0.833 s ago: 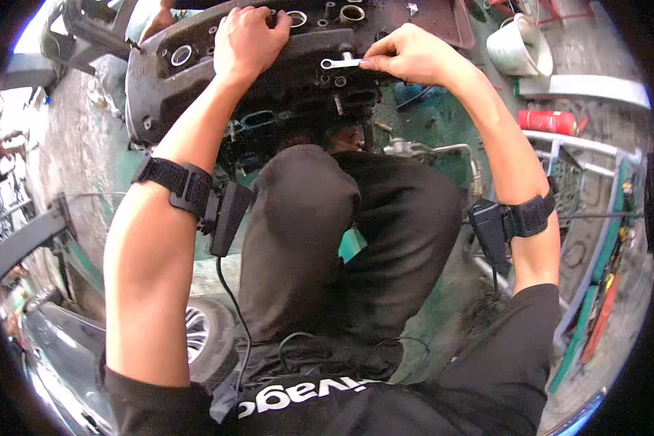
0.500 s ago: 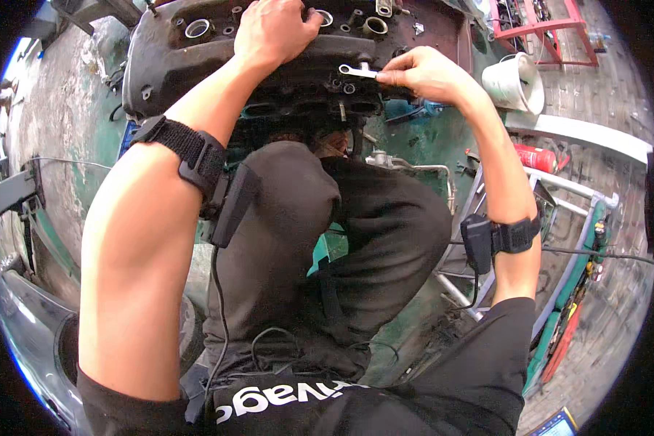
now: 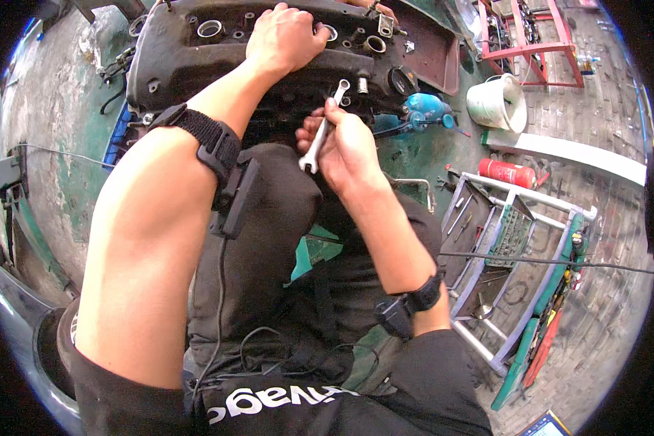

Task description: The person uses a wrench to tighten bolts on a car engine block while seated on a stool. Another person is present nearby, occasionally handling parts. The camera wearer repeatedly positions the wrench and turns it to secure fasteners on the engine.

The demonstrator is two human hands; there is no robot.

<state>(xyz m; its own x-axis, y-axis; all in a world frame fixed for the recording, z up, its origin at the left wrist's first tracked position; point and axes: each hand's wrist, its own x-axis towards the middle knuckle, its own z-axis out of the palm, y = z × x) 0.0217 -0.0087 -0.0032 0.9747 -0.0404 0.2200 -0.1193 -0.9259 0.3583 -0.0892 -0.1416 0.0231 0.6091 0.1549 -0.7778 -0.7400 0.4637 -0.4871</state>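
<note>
The left hand (image 3: 287, 42) rests on the black engine cover (image 3: 196, 69); whether its fingers grasp something, one cannot tell. Below and to its right, the right hand (image 3: 347, 151) holds a wrench (image 3: 323, 136) in curled fingers, apart from a silver peg (image 3: 362, 86). The cover appears in place; which bolts are loosened or remaining cannot be seen.

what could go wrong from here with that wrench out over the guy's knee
The wrench might slip from the right hand and drop onto the trouser knee below its open end. The left hand has fingers beside a round opening in the dark engine part, so an edge could nip them. The cable hanging from the left forearm's strapped device might snag.
</note>
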